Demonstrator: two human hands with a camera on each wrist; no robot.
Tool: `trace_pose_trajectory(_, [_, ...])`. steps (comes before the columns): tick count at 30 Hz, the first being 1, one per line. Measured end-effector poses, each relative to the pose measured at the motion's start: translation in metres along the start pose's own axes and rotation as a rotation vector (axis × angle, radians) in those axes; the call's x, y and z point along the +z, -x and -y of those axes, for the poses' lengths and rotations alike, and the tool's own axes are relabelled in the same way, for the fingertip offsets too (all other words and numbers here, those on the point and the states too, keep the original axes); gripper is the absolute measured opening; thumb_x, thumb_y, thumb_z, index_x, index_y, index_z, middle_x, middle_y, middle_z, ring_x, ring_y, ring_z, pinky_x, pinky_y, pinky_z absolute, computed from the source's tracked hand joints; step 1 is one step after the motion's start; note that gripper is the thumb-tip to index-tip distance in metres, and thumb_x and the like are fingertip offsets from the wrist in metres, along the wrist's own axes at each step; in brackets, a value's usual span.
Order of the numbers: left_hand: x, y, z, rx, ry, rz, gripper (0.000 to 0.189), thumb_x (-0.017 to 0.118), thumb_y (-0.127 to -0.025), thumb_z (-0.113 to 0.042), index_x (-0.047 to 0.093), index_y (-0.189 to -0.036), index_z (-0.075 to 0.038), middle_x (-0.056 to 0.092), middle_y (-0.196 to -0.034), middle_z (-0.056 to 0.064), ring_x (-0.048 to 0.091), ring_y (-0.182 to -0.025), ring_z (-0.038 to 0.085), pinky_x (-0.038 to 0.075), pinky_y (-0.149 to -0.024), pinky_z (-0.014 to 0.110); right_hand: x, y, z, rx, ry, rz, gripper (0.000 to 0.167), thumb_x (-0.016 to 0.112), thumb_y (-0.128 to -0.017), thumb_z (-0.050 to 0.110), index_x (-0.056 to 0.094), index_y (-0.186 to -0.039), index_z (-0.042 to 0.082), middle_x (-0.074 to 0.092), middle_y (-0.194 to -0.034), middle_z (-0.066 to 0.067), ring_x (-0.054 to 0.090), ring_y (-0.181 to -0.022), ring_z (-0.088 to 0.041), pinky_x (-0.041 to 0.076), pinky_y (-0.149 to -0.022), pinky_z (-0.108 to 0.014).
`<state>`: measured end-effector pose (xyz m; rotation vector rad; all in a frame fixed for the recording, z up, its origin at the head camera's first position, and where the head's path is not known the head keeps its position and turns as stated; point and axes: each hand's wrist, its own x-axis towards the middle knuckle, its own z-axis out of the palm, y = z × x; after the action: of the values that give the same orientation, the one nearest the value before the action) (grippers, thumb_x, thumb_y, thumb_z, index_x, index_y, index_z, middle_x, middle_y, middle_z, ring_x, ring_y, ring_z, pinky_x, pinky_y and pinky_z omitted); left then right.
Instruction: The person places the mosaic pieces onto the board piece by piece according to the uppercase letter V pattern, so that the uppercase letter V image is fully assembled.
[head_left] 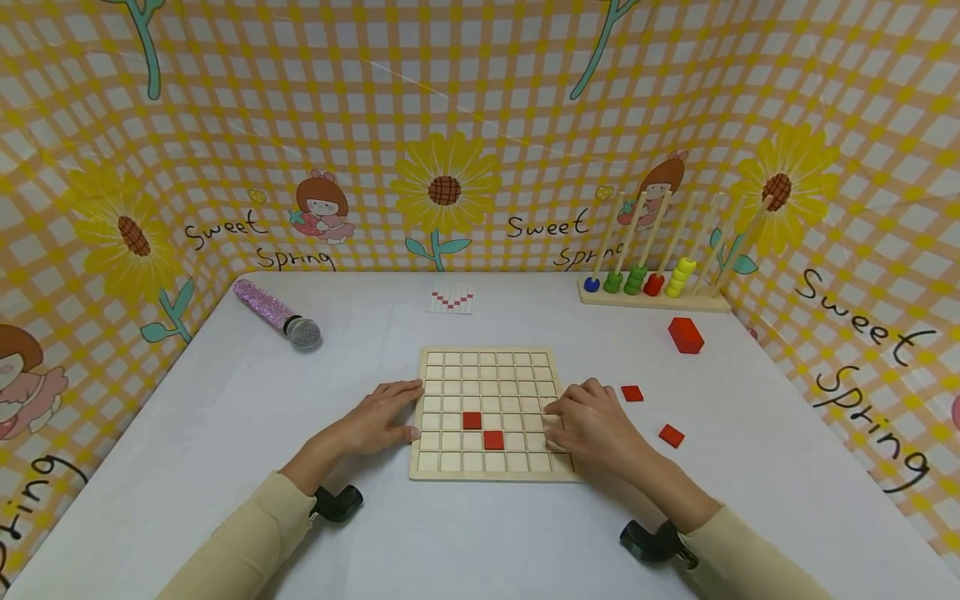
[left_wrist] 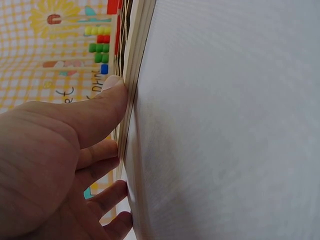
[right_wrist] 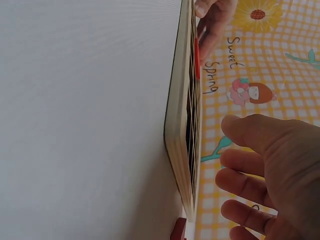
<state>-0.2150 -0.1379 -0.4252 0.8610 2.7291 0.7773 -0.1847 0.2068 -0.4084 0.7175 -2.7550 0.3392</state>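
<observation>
A wooden grid board (head_left: 480, 477) lies on the table in the head view. Two red square tiles sit in its lower part, one tile (head_left: 472, 421) diagonally up-left of the other tile (head_left: 493, 440). My left hand (head_left: 381, 418) is at the board's left edge; its thumb (left_wrist: 107, 107) and fingertips touch the side in the left wrist view. Over the right edge hovers my right hand (head_left: 597, 425), fingers loosely bent. The right wrist view shows this hand (right_wrist: 280, 170) with nothing between thumb and fingers, apart from the board. It covers some right-hand squares in the head view.
Right of the board lie two loose red tiles, one (head_left: 632, 393) behind the other (head_left: 672, 436). Farther back are a red block (head_left: 686, 335) and a bead-counting rack (head_left: 652, 297). A pattern card (head_left: 451, 299) and a glittery microphone (head_left: 277, 314) lie behind and back left.
</observation>
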Motion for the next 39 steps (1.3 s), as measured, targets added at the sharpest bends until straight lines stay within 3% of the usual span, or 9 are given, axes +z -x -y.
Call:
trace_pose_trajectory(18, [0.000,0.001,0.000,0.001,0.017,-0.003,0.066,0.063,-0.091,-0.026,0.034,-0.144,0.002,0.030,-0.153,0.017,0.028,-0.139,0.040,0.026,-0.109,0.058,-0.005,0.017,-0.020,0.015,-0.064,0.020,0.036,0.080,-0.073,0.029,0.072,-0.102,0.011,0.066,-0.099,-0.002,0.046,-0.094,-0.018,0.037,-0.075,-0.033])
trace_pose_trajectory(39, [0.001,0.001,-0.002,0.000,0.008,-0.009,0.067,0.064,-0.090,-0.024,0.034,-0.144,0.001,0.031,-0.152,0.016,0.030,-0.138,0.038,0.028,-0.108,0.057,-0.007,0.030,-0.031,0.055,0.018,0.070,0.036,0.083,-0.069,0.028,0.073,-0.099,0.012,0.068,-0.094,-0.002,0.049,-0.099,-0.023,0.038,-0.078,-0.039])
